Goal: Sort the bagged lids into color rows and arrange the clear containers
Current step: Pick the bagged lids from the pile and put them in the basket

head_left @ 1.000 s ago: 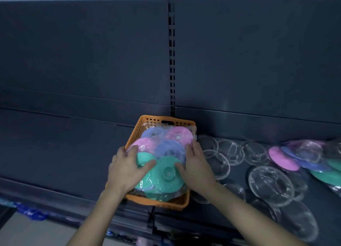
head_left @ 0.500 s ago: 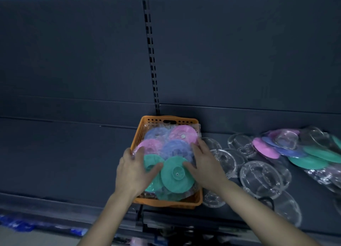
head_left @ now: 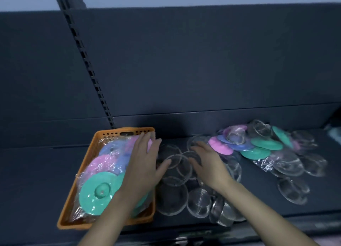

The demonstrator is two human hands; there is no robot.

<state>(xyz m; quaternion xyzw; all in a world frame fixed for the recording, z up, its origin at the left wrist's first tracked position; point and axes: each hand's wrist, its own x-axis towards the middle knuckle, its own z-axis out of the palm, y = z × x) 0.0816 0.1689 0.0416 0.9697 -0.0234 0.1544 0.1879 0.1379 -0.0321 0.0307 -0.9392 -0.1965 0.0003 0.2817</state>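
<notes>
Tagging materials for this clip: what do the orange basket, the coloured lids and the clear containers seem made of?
Orange basket: likely moulded plastic, matte, with perforated walls. Coloured lids: probably plastic or silicone, smooth, bagged in glossy crinkled film. Clear containers: thin transparent plastic, shiny, ribbed bases, though blurred.

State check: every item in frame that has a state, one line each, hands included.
orange basket: on the shelf, full
bagged lids in basket: wrapped in plastic, teal, pink and blue overlapping
second bag of lids: lying on the shelf at right, colours mixed
clear containers: scattered, overlapping, not arranged
left hand: open, fingers spread, over the basket's right edge
right hand: open, over the clear containers
</notes>
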